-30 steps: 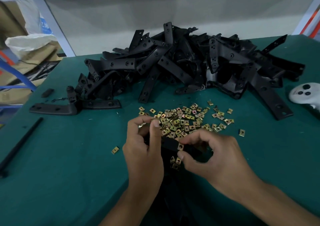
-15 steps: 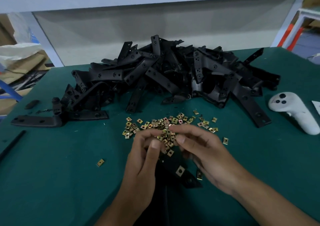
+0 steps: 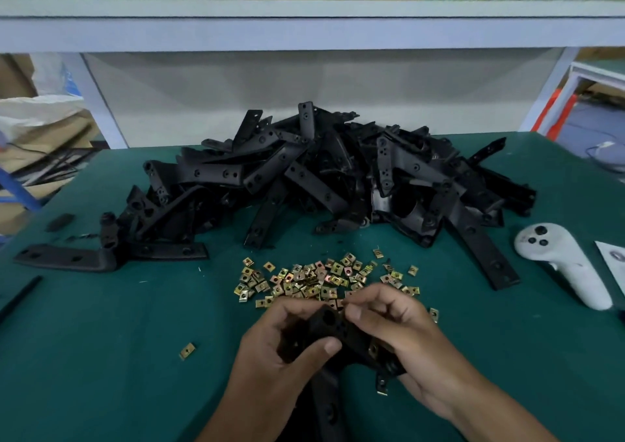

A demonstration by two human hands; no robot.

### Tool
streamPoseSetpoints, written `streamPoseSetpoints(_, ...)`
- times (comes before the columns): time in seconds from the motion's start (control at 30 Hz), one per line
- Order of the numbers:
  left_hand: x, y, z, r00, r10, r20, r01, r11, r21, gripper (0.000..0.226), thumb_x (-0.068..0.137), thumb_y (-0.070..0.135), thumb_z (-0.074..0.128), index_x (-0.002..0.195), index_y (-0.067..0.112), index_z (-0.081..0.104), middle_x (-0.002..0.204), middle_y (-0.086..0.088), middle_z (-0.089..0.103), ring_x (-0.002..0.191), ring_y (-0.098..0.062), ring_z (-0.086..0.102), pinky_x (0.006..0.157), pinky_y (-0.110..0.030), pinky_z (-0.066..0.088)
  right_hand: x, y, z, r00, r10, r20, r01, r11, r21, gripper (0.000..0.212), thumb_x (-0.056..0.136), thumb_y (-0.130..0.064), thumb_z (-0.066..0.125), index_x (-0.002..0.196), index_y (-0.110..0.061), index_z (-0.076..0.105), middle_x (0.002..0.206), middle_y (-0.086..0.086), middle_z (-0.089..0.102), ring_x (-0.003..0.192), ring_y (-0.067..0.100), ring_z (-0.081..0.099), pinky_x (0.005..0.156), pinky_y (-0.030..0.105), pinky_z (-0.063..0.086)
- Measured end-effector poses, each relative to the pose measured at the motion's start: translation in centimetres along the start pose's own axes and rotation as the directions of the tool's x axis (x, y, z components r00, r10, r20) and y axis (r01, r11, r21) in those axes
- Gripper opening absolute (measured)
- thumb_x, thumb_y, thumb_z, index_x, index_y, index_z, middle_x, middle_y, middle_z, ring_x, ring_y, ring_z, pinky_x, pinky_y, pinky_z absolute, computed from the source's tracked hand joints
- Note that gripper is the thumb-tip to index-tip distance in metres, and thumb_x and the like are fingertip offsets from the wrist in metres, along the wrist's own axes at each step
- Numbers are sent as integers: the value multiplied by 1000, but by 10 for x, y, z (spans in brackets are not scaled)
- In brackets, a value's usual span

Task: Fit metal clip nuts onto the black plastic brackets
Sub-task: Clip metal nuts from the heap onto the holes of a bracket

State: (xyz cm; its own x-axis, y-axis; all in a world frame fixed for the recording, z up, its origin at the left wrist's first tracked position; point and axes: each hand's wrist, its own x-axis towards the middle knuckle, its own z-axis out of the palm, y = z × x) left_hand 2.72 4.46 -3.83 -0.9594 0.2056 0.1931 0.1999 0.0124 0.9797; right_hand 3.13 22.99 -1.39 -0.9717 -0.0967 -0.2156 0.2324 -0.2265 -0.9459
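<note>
A black plastic bracket (image 3: 329,326) sits between both hands near the table's front. My left hand (image 3: 287,350) grips its near end, thumb across the front. My right hand (image 3: 402,333) holds its right side, fingers curled over the top edge; whether a clip nut is pinched there I cannot tell. Brass clip nuts (image 3: 373,350) are seated on the bracket's right arm. Just beyond the hands lies the loose heap of clip nuts (image 3: 314,279). A big pile of black brackets (image 3: 338,177) fills the back of the table.
A white hand controller (image 3: 561,262) lies at the right, a paper corner (image 3: 612,255) beside it. One stray nut (image 3: 187,351) lies to the left. A single long bracket (image 3: 67,259) and a black strip (image 3: 18,301) rest at the left edge. A shelf spans overhead.
The bracket has been lifted and turned so its end with the round hole faces up. My right hand left the nut heap and closed on the bracket. The camera tilted upward.
</note>
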Motion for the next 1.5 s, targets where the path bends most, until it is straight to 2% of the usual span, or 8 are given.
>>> streamPoseSetpoints(0.2,2,-1,1,1000,6,-21,-5,1000,3,38,60,52,86,94,38,74,94,2,77,85,-8,73,72,-13,54,0,2,-3,1000,-13,22,12,999,38,32,65,-39,88,86,-17,75,88,6,71,82,21,67,72,29,55)
streamPoseSetpoints(0.57,-2,4,-5,999,-33,-26,32,999,-4,45,56,62,88,91,36,75,90,3,77,83,-9,73,69,-15,55,-6,-3,0,996,-92,-16,88,979,-183,38,69,-49,85,91,-18,79,91,7,77,82,19,72,70,26,56)
streamPoseSetpoints(0.73,-1,0,-12,997,-28,-74,27,1000,-13,46,50,61,91,86,37,74,85,5,77,77,-4,71,69,-14,52,-12,-9,8,999,-36,-6,34,979,-203,41,74,-48,80,100,-17,81,104,13,77,101,32,73,93,41,56)
streamPoseSetpoints(0.83,3,-5,-14,998,-44,-50,44,999,0,52,47,69,90,86,38,75,87,5,77,80,-9,72,71,-19,55,-11,-8,8,999,-22,34,30,967,-253,55,64,-56,83,97,-12,81,98,20,76,97,37,72,84,36,54)
streamPoseSetpoints(1.1,5,-14,-11,996,-94,6,94,995,-37,39,57,55,89,89,39,75,86,12,75,76,1,68,69,-13,50,-10,-2,0,982,-188,24,183,911,-369,50,60,-57,80,86,-14,82,83,7,76,75,16,69,64,17,47)
streamPoseSetpoints(1.2,3,-15,-10,996,-86,-10,85,996,-26,48,57,65,86,94,37,74,87,11,75,79,-2,69,70,-16,52,-10,-2,-3,979,-177,97,202,895,-397,59,63,-67,82,98,-20,81,96,5,77,84,14,71,72,19,50)
streamPoseSetpoints(1.37,4,-3,-10,993,-98,-71,97,995,-25,38,62,52,82,94,37,67,89,8,75,85,-7,70,72,-22,53,-13,-12,-5,979,-97,178,179,826,-534,56,74,-52,83,126,-41,64,118,-10,70,110,11,68,88,21,53)
streamPoseSetpoints(1.5,-4,19,-5,994,-84,-63,76,990,-121,34,63,33,90,86,36,65,88,-1,76,80,-10,72,65,-18,54,-27,-37,-12,948,-302,103,298,717,-630,29,77,-34,86,102,-41,72,87,-19,72,76,-1,65,67,10,46)
